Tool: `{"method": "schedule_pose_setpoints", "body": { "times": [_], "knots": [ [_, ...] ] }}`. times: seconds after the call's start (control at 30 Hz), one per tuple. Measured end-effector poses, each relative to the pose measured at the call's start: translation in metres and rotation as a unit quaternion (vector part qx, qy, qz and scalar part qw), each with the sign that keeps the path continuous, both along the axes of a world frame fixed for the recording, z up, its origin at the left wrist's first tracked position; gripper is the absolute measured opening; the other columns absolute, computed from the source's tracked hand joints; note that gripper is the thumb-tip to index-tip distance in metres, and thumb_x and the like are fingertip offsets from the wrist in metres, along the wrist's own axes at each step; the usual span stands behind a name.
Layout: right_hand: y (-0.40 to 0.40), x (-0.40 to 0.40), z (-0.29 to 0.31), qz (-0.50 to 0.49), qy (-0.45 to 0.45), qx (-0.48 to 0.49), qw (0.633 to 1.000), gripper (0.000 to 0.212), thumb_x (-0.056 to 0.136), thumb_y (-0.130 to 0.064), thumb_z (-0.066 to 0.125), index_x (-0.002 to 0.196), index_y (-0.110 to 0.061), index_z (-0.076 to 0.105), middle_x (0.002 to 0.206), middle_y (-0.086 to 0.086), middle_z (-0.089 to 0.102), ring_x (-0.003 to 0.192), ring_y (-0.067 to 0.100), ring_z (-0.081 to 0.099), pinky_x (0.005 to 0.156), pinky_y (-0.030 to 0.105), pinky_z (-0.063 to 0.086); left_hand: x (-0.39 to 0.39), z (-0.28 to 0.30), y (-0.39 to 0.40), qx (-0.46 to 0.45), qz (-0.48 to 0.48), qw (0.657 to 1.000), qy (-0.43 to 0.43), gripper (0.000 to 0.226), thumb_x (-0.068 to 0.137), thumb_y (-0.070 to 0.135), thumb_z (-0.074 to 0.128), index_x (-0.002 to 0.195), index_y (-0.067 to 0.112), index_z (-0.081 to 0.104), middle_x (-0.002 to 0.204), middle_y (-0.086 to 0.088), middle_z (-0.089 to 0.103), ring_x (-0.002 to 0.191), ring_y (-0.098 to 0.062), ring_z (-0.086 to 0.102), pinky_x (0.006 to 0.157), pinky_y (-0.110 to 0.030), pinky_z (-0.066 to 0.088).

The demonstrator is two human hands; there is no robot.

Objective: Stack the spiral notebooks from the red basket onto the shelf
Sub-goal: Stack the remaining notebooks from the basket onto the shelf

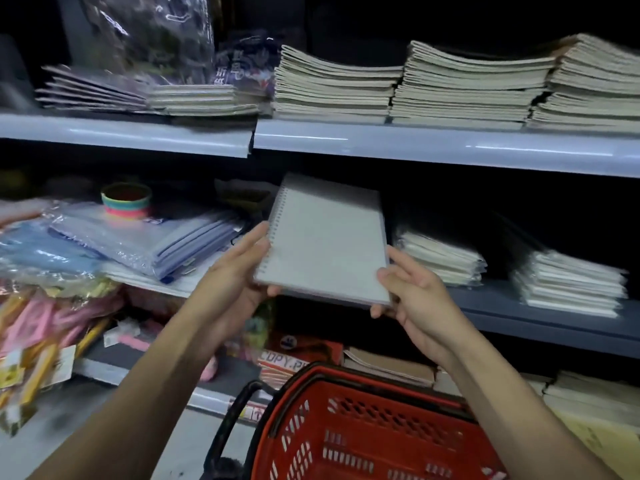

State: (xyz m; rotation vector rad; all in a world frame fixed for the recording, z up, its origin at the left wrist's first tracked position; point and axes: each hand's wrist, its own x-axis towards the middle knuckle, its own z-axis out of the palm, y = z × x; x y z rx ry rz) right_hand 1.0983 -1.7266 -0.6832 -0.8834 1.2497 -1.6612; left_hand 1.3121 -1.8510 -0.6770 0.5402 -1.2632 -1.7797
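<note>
Shelving unit fills the view: upper shelf loaded with tall stacks of cream-paged notebooks, several piles side by side. Middle shelf, right part, carries two lower piles of wrapped pads with a dark gap to their left. Left part of that level holds plastic-sleeved folders and a striped roll of tape resting on top of them.

Red basket sits low centre, below the hands, black handle folded toward the left (contents not readable from this angle).

Spiral notebook, pale grey cover, held in the air in front of the middle shelf's gap, coil edge on the left, far end tilted up and into the shelf opening. Appears to be more than one book thick at the near edge; count unclear.

Left hand grips the coil side near the bottom corner, fingers extended along the spine, thumb tip curled under the near edge. Right hand holds the bottom right corner, thumb on the cover, fingers wrapped beneath.
</note>
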Motion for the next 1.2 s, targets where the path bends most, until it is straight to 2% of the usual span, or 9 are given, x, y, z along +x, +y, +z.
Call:
{"method": "schedule_pose_setpoints", "body": {
  "times": [0.17,0.27,0.4,0.57,0.67,0.77,0.87,1.03,1.2],
  "knots": [
    [-0.056,-0.011,0.008,-0.040,-0.027,0.037,0.998,0.042,0.096,-0.006,0.062,0.136,0.000,0.049,0.116,0.009,0.063,0.060,0.006,0.069,0.064,0.035,0.064,-0.021,0.019,-0.045,0.053,0.092,0.994,-0.007,0.039,0.101,0.013,0.052,0.140,0.012,0.052,0.108,-0.005,0.070,0.069,-0.012,0.062,0.047,-0.022,0.047],
    [-0.049,-0.016,-0.010,-0.068,-0.033,0.033,0.997,0.060,0.083,-0.013,0.076,0.136,-0.005,0.049,0.122,0.011,0.066,0.093,0.018,0.073,0.091,0.044,0.058,-0.023,0.012,-0.032,0.025,0.116,0.993,0.004,0.046,0.094,0.009,0.061,0.138,0.016,0.055,0.121,-0.003,0.071,0.099,-0.008,0.071,0.075,-0.019,0.056],
    [-0.030,-0.016,-0.037,-0.118,0.013,-0.017,0.993,0.043,0.078,0.001,0.075,0.116,-0.016,0.062,0.111,0.003,0.075,0.096,0.023,0.074,0.081,0.034,0.062,-0.023,-0.007,-0.007,-0.114,0.183,0.973,-0.082,0.052,0.085,0.002,0.071,0.131,0.023,0.061,0.112,0.022,0.070,0.102,0.013,0.065,0.077,-0.006,0.051],
    [-0.041,-0.013,-0.039,-0.176,0.115,-0.053,0.976,0.022,0.079,-0.011,0.080,0.099,-0.020,0.075,0.086,-0.002,0.078,0.082,0.013,0.074,0.073,0.014,0.055,-0.035,-0.013,-0.017,-0.111,0.294,0.944,-0.096,0.039,0.083,0.019,0.079,0.121,0.022,0.070,0.118,0.006,0.073,0.111,-0.008,0.068,0.104,-0.037,0.051],
    [-0.042,-0.018,-0.034,-0.104,0.098,-0.055,0.988,0.057,0.062,-0.017,0.086,0.116,-0.022,0.069,0.104,-0.012,0.077,0.097,0.005,0.073,0.080,0.012,0.054,-0.040,-0.006,-0.028,-0.096,0.298,0.946,-0.089,0.037,0.081,0.030,0.080,0.117,0.025,0.073,0.111,0.006,0.076,0.109,-0.010,0.070,0.101,-0.038,0.053],
    [-0.039,-0.021,-0.040,-0.080,0.132,-0.042,0.987,0.080,0.053,-0.020,0.089,0.129,-0.024,0.063,0.122,-0.015,0.071,0.111,0.003,0.068,0.091,0.016,0.053,-0.041,-0.005,-0.027,-0.104,0.289,0.948,-0.082,0.040,0.082,0.023,0.078,0.121,0.024,0.071,0.101,0.008,0.078,0.101,-0.007,0.073,0.090,-0.023,0.057],
    [-0.041,-0.021,-0.046,-0.095,0.125,-0.059,0.986,0.071,0.062,-0.014,0.085,0.130,-0.021,0.064,0.122,-0.015,0.071,0.113,0.004,0.067,0.095,0.016,0.051,-0.041,-0.010,-0.022,-0.120,0.290,0.946,-0.075,0.042,0.083,0.014,0.076,0.123,0.023,0.069,0.098,0.014,0.078,0.097,-0.003,0.073,0.078,-0.009,0.054],
    [-0.053,-0.028,-0.037,-0.138,0.117,-0.060,0.982,0.044,0.074,-0.010,0.081,0.117,-0.016,0.072,0.104,-0.010,0.078,0.102,0.005,0.072,0.090,0.016,0.054,-0.052,-0.013,-0.027,-0.142,0.317,0.935,-0.064,0.042,0.080,0.007,0.079,0.121,0.016,0.070,0.084,0.001,0.079,0.085,-0.005,0.075,0.073,-0.010,0.054],
    [-0.092,-0.029,-0.028,-0.245,0.158,-0.050,0.955,0.029,0.080,-0.020,0.081,0.108,-0.019,0.075,0.089,-0.004,0.078,0.088,0.007,0.074,0.083,0.018,0.057,-0.075,-0.007,-0.071,-0.196,0.377,0.897,-0.126,0.034,0.077,0.029,0.084,0.110,0.026,0.074,0.116,0.005,0.066,0.092,-0.011,0.064,0.076,-0.017,0.053]
  ]
}}
